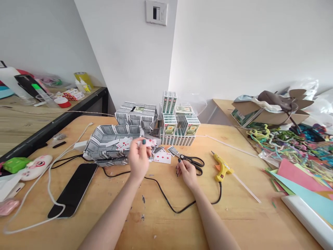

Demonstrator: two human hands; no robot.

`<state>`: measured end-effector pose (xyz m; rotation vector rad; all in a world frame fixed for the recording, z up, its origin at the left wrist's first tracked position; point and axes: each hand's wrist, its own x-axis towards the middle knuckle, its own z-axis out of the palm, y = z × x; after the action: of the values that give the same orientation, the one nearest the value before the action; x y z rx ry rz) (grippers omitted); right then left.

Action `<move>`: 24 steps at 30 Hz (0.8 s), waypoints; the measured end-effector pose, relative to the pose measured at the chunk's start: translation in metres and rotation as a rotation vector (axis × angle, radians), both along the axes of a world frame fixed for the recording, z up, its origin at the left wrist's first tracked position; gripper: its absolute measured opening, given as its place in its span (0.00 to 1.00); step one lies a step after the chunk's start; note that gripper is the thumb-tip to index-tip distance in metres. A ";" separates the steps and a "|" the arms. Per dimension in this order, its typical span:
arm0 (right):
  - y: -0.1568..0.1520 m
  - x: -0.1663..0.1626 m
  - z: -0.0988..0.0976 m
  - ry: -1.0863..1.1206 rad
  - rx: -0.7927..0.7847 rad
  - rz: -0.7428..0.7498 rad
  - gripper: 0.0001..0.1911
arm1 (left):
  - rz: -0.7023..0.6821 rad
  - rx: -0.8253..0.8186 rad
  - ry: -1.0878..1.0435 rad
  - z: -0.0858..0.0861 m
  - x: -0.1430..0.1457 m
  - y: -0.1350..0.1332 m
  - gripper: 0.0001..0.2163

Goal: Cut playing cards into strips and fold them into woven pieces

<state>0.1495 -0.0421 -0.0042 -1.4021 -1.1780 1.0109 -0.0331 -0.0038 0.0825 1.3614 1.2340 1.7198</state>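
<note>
My left hand (139, 158) is closed in a pinch on a playing card (150, 142) with red marks, held up over the table. My right hand (186, 172) rests low by the black-handled scissors (195, 161), its fingers curled together; what they hold, if anything, is hidden. Between the hands lie loose playing cards, among them a diamonds card (162, 157) face up. Left of my left hand stands an open box built from folded cards (100, 139), with loose cards inside. Behind it is a block of folded cards (135, 116).
Card packs (177, 140) are stacked at the back. A yellow glue gun (222, 166) lies to the right, its black cord (166, 201) crossing in front. A phone (74, 189) and white cable lie left. Coloured paper (299, 175) and pipe cleaners (283, 139) cover the right side.
</note>
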 end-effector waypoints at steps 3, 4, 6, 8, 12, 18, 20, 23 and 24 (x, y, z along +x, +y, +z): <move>0.001 0.000 0.000 0.010 0.002 -0.001 0.23 | 0.232 0.065 0.246 0.027 -0.041 0.014 0.11; 0.001 0.000 0.000 0.010 0.003 0.003 0.23 | 0.271 0.032 0.362 0.033 -0.056 0.020 0.12; 0.001 0.000 0.000 0.010 0.003 0.012 0.23 | 0.321 -0.038 0.608 0.039 -0.082 0.033 0.11; 0.001 -0.001 0.000 0.017 0.002 0.014 0.23 | 0.295 -0.080 0.815 0.042 -0.099 0.041 0.11; 0.002 0.000 -0.001 0.061 -0.002 -0.015 0.23 | 0.383 0.100 0.820 0.047 -0.097 0.032 0.13; 0.002 0.001 -0.003 0.019 0.043 -0.064 0.23 | -0.103 0.190 0.918 0.013 -0.036 -0.006 0.12; 0.003 0.001 -0.003 0.008 0.056 -0.085 0.22 | -0.293 0.085 0.963 -0.013 -0.014 -0.012 0.14; 0.004 0.001 -0.003 0.002 0.062 -0.126 0.23 | -0.411 -0.031 0.996 -0.048 0.012 -0.014 0.20; 0.005 0.001 -0.003 -0.003 0.067 -0.141 0.23 | -0.447 -0.018 1.000 -0.056 0.019 -0.014 0.20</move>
<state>0.1507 -0.0372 -0.0071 -1.4133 -1.0886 0.8638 -0.0142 -0.0173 0.0263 2.3841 1.2428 0.6806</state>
